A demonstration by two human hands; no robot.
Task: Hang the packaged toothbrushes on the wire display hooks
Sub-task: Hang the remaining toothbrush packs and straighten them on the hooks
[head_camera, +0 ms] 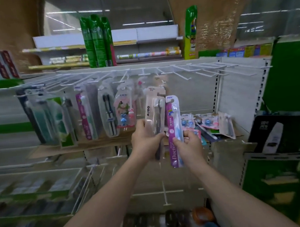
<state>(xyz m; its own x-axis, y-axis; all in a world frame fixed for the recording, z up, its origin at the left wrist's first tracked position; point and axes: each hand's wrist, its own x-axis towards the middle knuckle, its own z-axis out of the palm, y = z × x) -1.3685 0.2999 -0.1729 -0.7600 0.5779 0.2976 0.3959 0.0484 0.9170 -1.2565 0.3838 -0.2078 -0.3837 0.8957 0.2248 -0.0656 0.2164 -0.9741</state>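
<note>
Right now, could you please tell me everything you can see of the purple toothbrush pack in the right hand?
The purple toothbrush pack is a long card with a clear blister over a blue brush, white "Doctor" lettering low on it. It stands nearly upright, below the wire hooks and not yet hung. The right hand pinches its middle; nothing else clearly touches it.

Hung packs (83, 114) left under hooks (203, 69), loose packs (207, 124) on shelf right
</note>
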